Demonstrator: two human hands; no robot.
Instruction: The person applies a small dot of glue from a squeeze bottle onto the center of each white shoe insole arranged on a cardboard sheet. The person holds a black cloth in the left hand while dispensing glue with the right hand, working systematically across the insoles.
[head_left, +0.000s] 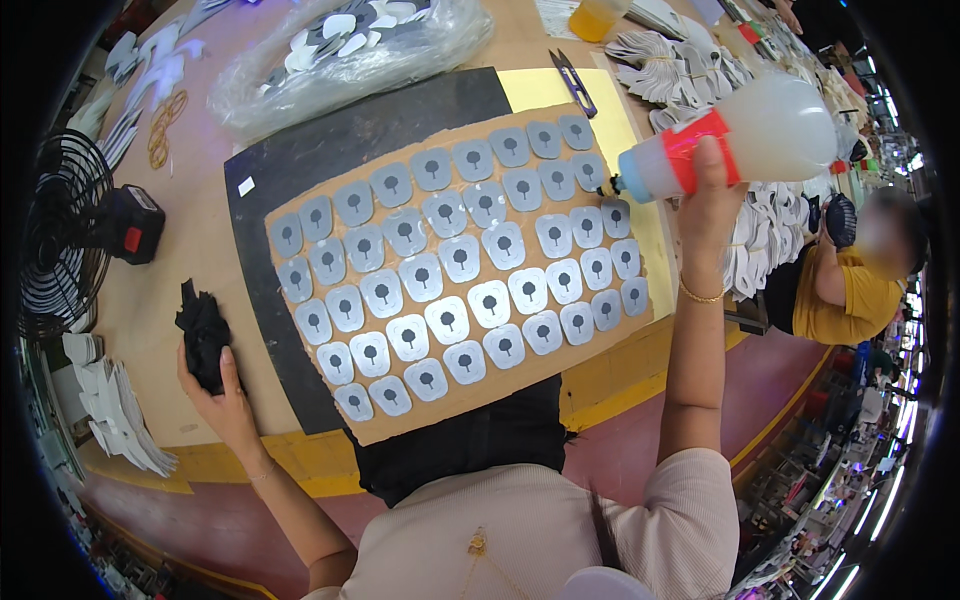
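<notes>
My right hand (712,190) is wrapped round a translucent squeeze bottle (785,128) with a red band and a pale blue collar. The bottle is tipped to the left, and its dark nozzle (609,187) points at grey pieces near the right edge of a cardboard sheet (524,240). Rows of small grey rounded pieces (461,258), each with a dark mark in the middle, lie on this sheet. Some of them look shiny. At the left, my left hand (228,400) has its fingers and thumb round a bunched black cloth (204,325) on the table.
Under the cardboard is a black board (265,235). Thread snips (573,85) lie on yellow paper behind it. A clear bag of cut pieces (350,75) sits at the back. A black fan (65,235) stands left, stacks of white pieces (765,240) right. Another person (850,290) works beyond.
</notes>
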